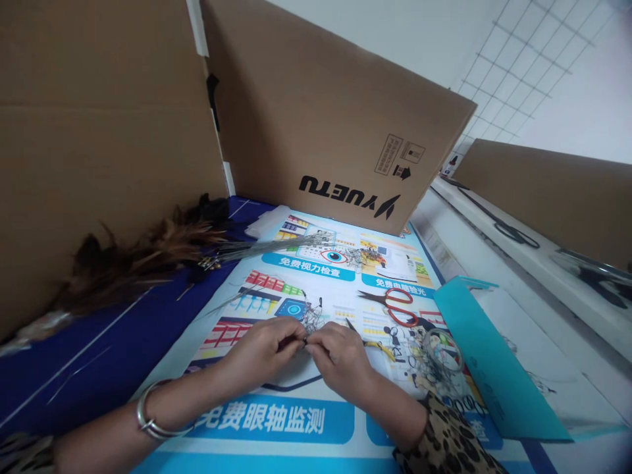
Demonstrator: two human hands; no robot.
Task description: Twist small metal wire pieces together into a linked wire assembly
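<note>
My left hand (279, 342) and my right hand (340, 355) meet over the printed sheet, thumbs and fingertips pinched close together. Whatever lies between the fingertips is tiny and mostly covered; only a dark speck shows. Just beyond the fingers rises a small tangle of thin wire or thread (312, 315), and I cannot tell whether it joins what I pinch. Yellow-handled pliers or snips (380, 347) lie beside my right hand, partly hidden by it. Past them, red-handled scissors (395, 304) rest with their blades apart.
Brown feathers (148, 257) and a bundle of thin metal rods (276, 245) lie at the left and back. A wire coil (444, 349) with loose strands sits at the right, near a turquoise folded panel (498, 355). A cardboard wall (316, 112) stands behind.
</note>
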